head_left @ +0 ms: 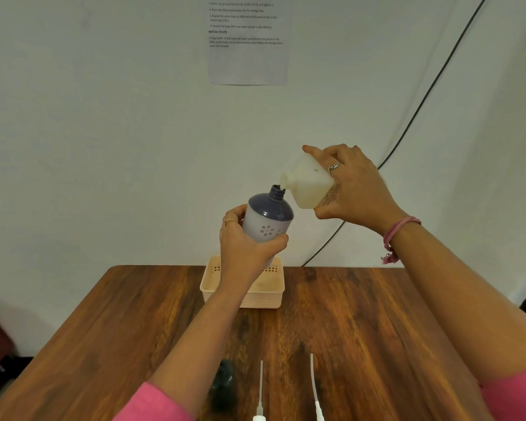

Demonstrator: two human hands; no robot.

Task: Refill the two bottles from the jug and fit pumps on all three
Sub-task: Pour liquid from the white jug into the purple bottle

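My left hand point(246, 241) grips a lavender bottle point(268, 218) with a dark blue shoulder and an open neck, held up in the air and leaning right. My right hand point(354, 183) holds a white translucent jug point(308, 182) tipped down to the left, its spout just at the bottle's mouth. Two white pumps point(260, 393) point(315, 390) lie on the wooden table point(362, 329) near its front edge, tubes pointing away from me. A dark bottle point(223, 381) sits blurred beside my left forearm.
A peach plastic basket point(274, 294) stands at the table's far edge against the white wall, partly behind my left arm. A black cable point(419, 107) runs down the wall at right. A printed sheet point(247, 41) hangs on the wall above.
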